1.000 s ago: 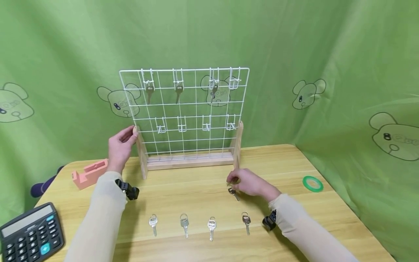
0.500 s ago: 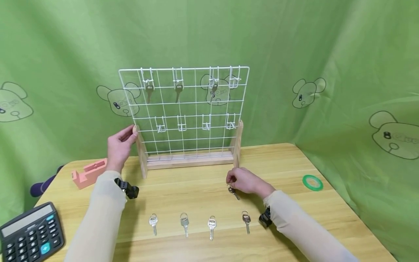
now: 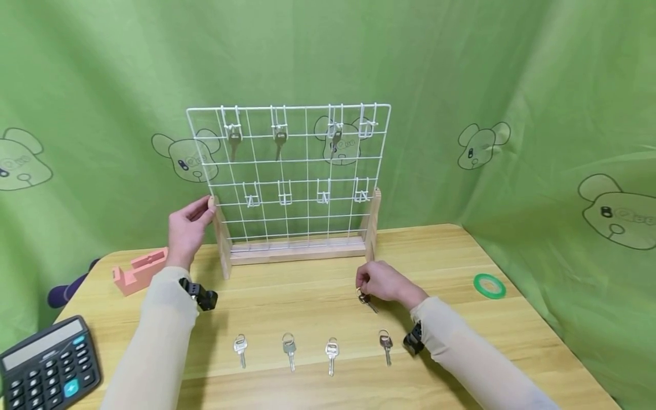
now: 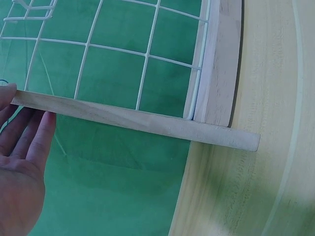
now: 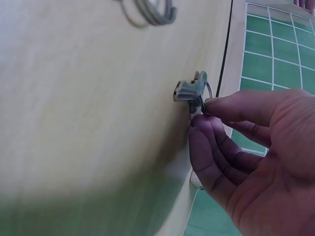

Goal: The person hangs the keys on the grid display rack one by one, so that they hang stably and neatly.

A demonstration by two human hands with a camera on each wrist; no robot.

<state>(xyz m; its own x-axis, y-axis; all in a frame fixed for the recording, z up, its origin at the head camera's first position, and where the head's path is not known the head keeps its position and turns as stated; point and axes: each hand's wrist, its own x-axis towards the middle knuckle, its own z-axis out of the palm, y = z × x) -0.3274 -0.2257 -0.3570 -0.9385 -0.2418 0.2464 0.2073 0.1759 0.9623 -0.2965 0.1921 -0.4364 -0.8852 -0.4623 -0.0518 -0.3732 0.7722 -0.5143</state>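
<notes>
My left hand (image 3: 187, 230) pinches the top of the wooden upright (image 3: 222, 245) at the left side of a white wire grid rack (image 3: 297, 163). In the left wrist view its thumb and fingers lie either side of the wood's end. Just in front of the rack's right foot, my right hand (image 3: 385, 282) pinches the ring of a key (image 5: 189, 92) between thumb and fingertips. That key's blade angles down close over the table. Three keys hang from the upper hooks, one being the left key (image 3: 234, 139); the top right hook (image 3: 366, 130) and the lower hooks hold none.
Several ringed keys lie in a row nearer me, among them a silver key (image 3: 332, 356) and a darker key (image 3: 386, 346). A calculator (image 3: 51, 364) and pink tape dispenser (image 3: 140, 272) are at left. Green tape (image 3: 489, 286) lies right. A green curtain (image 3: 430, 68) hangs behind.
My right forearm has shifted slightly left and the wrist has turned a little, with the fingers still at the key's ring. The left hand stays on the upright.
</notes>
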